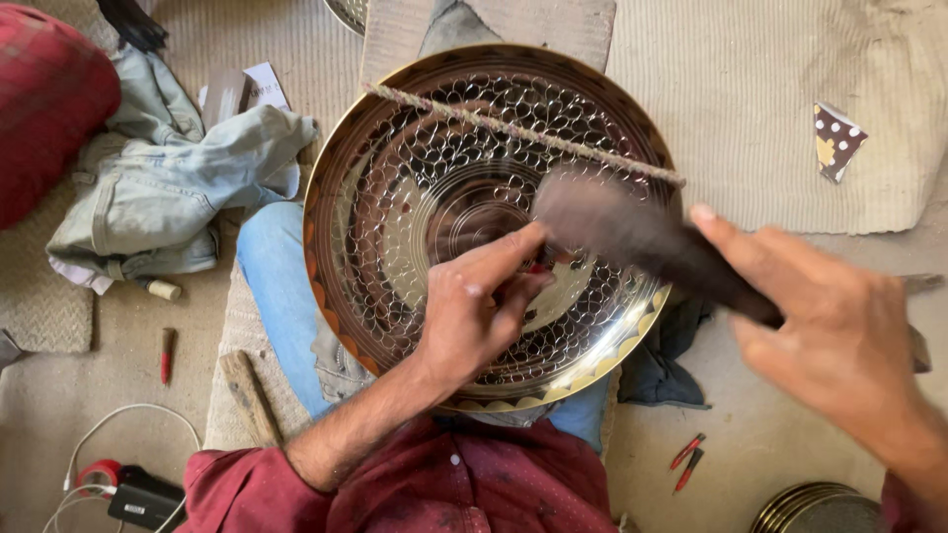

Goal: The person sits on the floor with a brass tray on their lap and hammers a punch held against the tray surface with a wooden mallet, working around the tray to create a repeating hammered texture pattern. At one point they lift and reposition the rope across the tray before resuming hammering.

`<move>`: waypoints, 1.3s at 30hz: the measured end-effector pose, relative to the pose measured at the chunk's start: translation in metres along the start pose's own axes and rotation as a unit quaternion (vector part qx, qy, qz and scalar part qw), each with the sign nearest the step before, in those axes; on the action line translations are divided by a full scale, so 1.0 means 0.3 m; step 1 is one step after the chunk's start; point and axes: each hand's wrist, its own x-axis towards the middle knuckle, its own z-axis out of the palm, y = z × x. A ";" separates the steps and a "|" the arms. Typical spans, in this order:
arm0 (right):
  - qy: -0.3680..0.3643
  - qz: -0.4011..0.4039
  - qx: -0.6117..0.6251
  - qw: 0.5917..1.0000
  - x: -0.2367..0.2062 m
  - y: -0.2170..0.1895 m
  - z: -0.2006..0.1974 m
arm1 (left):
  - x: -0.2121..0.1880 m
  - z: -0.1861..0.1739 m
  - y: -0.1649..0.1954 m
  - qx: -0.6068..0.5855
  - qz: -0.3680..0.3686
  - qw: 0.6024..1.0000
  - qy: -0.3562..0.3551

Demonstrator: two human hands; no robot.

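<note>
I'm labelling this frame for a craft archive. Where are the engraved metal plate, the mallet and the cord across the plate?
engraved metal plate (395, 197), head view, patterned left inner face.
mallet (612, 227), head view, blurred dark head.
cord (513, 128), head view, mid-length.

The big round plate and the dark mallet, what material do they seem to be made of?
The round plate looks like polished metal, perhaps brass: it mirrors light and bears an engraved scale pattern. The mallet in the right hand seems dark wood, matte, though motion blur leaves this uncertain.

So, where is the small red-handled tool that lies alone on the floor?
In the head view, the small red-handled tool lies on the floor at the left, below the crumpled pale jeans and left of the wooden stick.
</note>
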 end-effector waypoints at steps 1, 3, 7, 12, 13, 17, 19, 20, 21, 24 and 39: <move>0.000 0.016 0.016 1.000 -0.017 0.002 0.028 | 0.012 -0.009 -0.003 -0.010 0.018 1.000 -0.020; 0.007 0.029 0.018 0.999 -0.066 0.000 0.067 | 0.036 -0.027 -0.004 -0.027 0.048 0.996 -0.067; 0.060 0.107 0.143 0.982 -0.178 -0.020 0.165 | 0.097 -0.051 -0.007 -0.009 0.069 0.982 -0.178; 0.109 0.136 0.134 0.976 -0.312 -0.025 0.280 | 0.175 -0.059 -0.021 -0.037 0.148 0.944 -0.291; 0.119 0.210 0.248 0.938 -0.336 -0.036 0.312 | 0.186 -0.057 -0.024 -0.057 0.139 0.933 -0.327; 0.127 0.204 0.072 0.968 -0.422 -0.061 0.394 | 0.227 -0.054 -0.025 -0.099 0.174 0.884 -0.422; 0.178 0.237 0.272 0.915 -0.452 -0.083 0.438 | 0.241 -0.042 -0.017 -0.056 0.225 0.876 -0.424; 0.199 0.249 0.368 0.874 -0.462 -0.090 0.455 | 0.246 -0.033 -0.012 -0.035 0.250 0.870 -0.423; 0.171 0.245 0.271 0.915 -0.473 -0.094 0.464 | 0.248 -0.023 -0.007 -0.019 0.216 0.862 -0.459; 0.128 0.249 0.158 0.947 -0.484 -0.112 0.492 | 0.251 -0.014 -0.009 0.004 0.119 0.855 -0.505; 0.249 0.182 0.462 0.831 -0.362 -0.055 0.273 | 0.203 -0.072 -0.038 -0.064 0.135 0.944 -0.294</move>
